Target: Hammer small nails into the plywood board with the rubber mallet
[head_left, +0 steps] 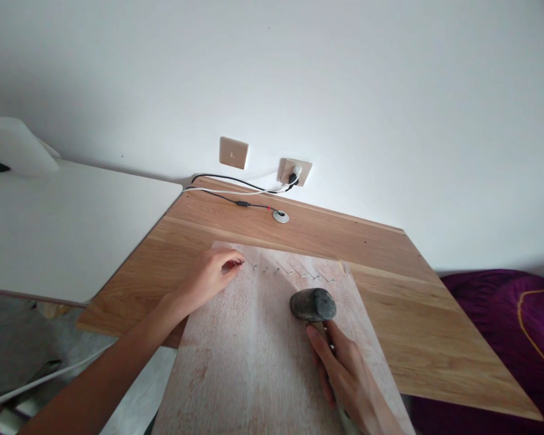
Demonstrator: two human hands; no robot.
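Note:
My right hand (344,371) is wrapped around the handle of a mallet with a thick black head (313,304). The mallet head is over a whitewashed wooden board (254,356). Along the board's far edge runs a row of several nails (290,272), standing up and spaced apart. At the row's left end, my left hand (215,273) has thumb and forefinger pinched on a nail (242,262), of which only a small bit shows. The mallet is apart from the nails, on their near side.
Under the board is a wooden desk (426,326) with a cable hole (280,216). Cables run to a wall socket (295,171). A white table (81,229) adjoins at left. Purple cloth (503,314) lies at right. A white cable (49,377) hangs lower left.

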